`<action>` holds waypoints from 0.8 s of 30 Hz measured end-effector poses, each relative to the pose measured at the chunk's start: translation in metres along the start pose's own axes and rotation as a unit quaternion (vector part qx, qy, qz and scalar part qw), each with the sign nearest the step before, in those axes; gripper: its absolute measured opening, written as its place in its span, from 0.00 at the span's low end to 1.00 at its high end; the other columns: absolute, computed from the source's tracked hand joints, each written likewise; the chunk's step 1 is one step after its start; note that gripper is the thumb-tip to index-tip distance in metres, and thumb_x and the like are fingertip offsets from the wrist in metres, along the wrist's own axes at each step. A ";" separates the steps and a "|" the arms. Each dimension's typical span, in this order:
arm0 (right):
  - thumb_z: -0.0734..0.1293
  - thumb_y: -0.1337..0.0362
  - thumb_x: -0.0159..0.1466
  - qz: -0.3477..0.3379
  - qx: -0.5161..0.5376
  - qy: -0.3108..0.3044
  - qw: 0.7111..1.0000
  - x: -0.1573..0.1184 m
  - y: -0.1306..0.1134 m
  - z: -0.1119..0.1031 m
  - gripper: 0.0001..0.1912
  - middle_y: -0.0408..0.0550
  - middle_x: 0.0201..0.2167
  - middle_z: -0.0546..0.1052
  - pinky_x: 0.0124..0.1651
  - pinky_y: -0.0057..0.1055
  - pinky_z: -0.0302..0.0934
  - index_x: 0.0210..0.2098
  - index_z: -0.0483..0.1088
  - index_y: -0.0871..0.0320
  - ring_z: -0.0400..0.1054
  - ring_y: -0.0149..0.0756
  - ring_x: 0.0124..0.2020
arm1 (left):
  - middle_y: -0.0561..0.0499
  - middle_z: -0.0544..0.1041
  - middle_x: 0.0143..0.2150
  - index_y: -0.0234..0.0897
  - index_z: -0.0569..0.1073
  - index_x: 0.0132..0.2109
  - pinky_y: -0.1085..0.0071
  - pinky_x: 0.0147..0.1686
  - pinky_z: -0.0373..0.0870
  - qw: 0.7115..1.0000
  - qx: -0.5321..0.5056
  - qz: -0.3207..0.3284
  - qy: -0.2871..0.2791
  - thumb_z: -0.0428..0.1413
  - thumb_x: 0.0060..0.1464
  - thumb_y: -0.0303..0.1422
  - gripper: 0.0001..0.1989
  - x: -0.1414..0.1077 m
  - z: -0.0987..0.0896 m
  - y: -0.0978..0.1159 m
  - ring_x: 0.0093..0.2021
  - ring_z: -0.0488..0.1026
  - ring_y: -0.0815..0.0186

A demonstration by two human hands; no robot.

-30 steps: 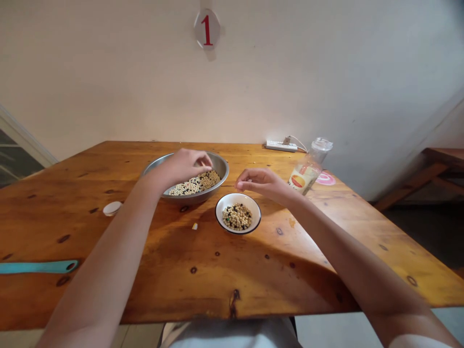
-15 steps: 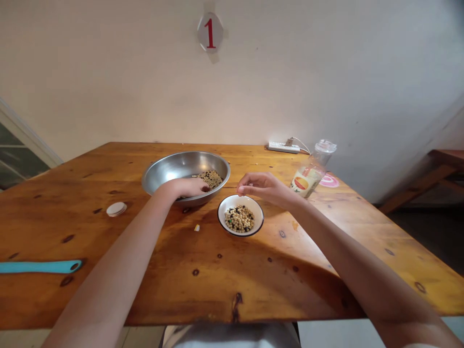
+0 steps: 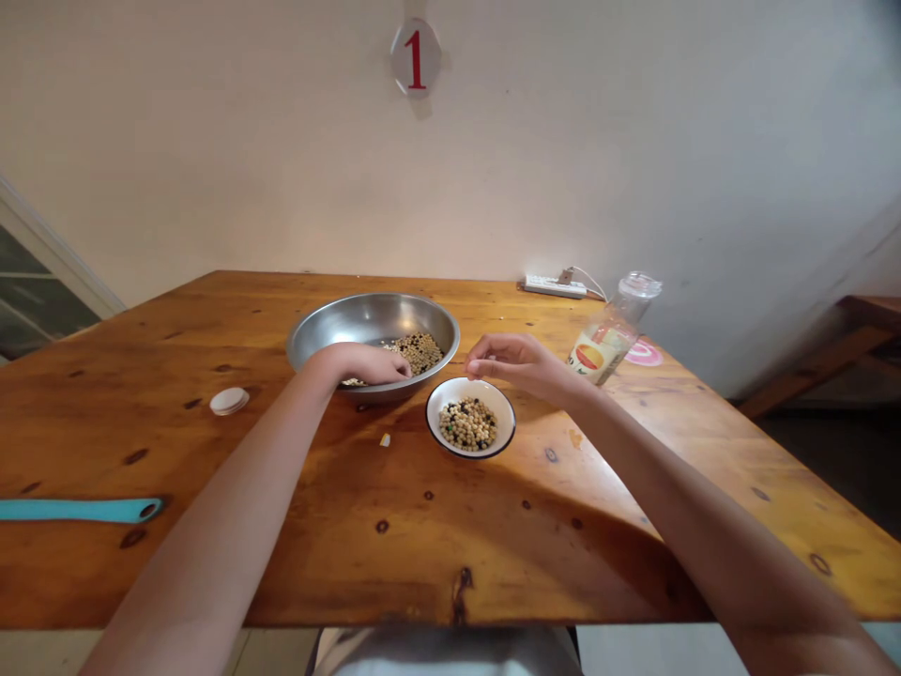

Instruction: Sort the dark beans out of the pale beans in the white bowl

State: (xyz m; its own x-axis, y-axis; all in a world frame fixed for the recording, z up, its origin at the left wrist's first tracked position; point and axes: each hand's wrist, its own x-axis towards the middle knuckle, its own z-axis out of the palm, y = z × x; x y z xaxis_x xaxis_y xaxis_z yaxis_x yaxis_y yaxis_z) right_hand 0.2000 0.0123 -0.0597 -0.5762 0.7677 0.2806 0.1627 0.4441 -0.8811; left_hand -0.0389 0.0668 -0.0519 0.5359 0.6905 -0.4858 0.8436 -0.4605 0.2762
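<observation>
Left hand [image 3: 370,364] reaching into steel bowl [image 3: 373,319], over beans [image 3: 419,353]; right hand [image 3: 517,364] pinched just above white bowl [image 3: 470,387], nearer it; hands apart, contents unclear.

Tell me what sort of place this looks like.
Probably a plain indoor work room set up for tabletop jobs, though I can't be sure. A numbered sign showing a red 1 is fixed to the bare wall above a knotty wooden table, and a power strip lies at the table's far edge.

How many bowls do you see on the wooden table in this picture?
2: a stainless steel bowl, farther away, and a smaller white enamel bowl, nearer and to its right.
</observation>
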 end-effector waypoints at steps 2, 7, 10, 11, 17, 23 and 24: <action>0.68 0.57 0.58 0.001 0.001 0.000 1.000 0.000 0.000 0.000 0.11 0.43 0.28 0.73 0.35 0.27 0.58 0.30 0.71 0.59 0.66 0.29 0.31 | 0.48 0.77 0.43 0.38 0.74 0.41 0.72 0.38 0.66 1.000 -0.001 0.008 -0.009 0.48 0.47 0.35 0.16 0.000 0.000 0.001 0.42 0.71 0.60; 0.67 0.56 0.58 0.001 -0.016 0.006 1.000 0.000 -0.001 -0.001 0.12 0.44 0.28 0.73 0.34 0.28 0.58 0.30 0.71 0.59 0.65 0.30 0.31 | 0.47 0.76 0.44 0.36 0.72 0.43 0.75 0.36 0.65 1.000 -0.007 0.010 0.005 0.47 0.49 0.34 0.16 -0.002 -0.001 0.004 0.41 0.70 0.63; 0.67 0.55 0.58 -0.002 -0.031 0.011 0.999 -0.001 -0.002 -0.002 0.12 0.44 0.28 0.73 0.35 0.29 0.58 0.30 0.71 0.59 0.65 0.31 0.31 | 0.46 0.75 0.45 0.36 0.71 0.45 0.75 0.32 0.64 0.999 -0.014 0.008 0.029 0.47 0.50 0.35 0.17 -0.003 -0.002 0.003 0.39 0.70 0.63; 0.67 0.55 0.58 -0.003 -0.033 0.012 0.999 -0.001 -0.002 -0.002 0.12 0.44 0.28 0.73 0.35 0.29 0.58 0.30 0.72 0.59 0.65 0.31 0.31 | 0.46 0.75 0.46 0.36 0.71 0.45 0.75 0.32 0.64 0.999 -0.017 0.010 0.037 0.48 0.50 0.36 0.17 -0.002 -0.002 0.002 0.38 0.70 0.64; 0.67 0.54 0.58 -0.004 -0.033 0.013 0.999 -0.001 -0.002 -0.003 0.12 0.44 0.28 0.73 0.35 0.29 0.58 0.31 0.72 0.59 0.65 0.30 0.30 | 0.47 0.78 0.43 0.38 0.73 0.44 0.74 0.32 0.66 0.994 -0.044 0.030 0.096 0.49 0.50 0.36 0.15 0.000 -0.002 -0.008 0.35 0.74 0.65; 0.67 0.55 0.58 -0.021 -0.020 0.040 0.999 -0.001 -0.006 -0.002 0.12 0.43 0.27 0.73 0.36 0.29 0.58 0.29 0.71 0.59 0.66 0.30 0.31 | 0.49 0.79 0.41 0.39 0.76 0.41 0.74 0.36 0.66 0.971 -0.052 0.043 0.231 0.50 0.52 0.36 0.13 -0.002 -0.006 -0.003 0.37 0.75 0.65; 0.67 0.56 0.58 -0.026 -0.021 0.051 0.998 -0.001 -0.007 -0.002 0.12 0.44 0.27 0.73 0.36 0.29 0.59 0.29 0.71 0.59 0.66 0.30 0.31 | 0.49 0.80 0.41 0.39 0.76 0.41 0.74 0.37 0.66 0.960 -0.064 0.048 0.267 0.51 0.52 0.36 0.13 -0.002 -0.006 -0.001 0.38 0.75 0.65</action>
State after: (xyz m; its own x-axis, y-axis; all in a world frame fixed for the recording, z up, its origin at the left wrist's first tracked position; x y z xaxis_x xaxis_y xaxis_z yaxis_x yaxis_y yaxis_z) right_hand 0.2014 0.0093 -0.0532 -0.5013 0.7846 0.3648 0.1686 0.5021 -0.8482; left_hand -0.0405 0.0690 -0.0455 0.5226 0.8520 0.0329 0.7689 -0.4876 0.4137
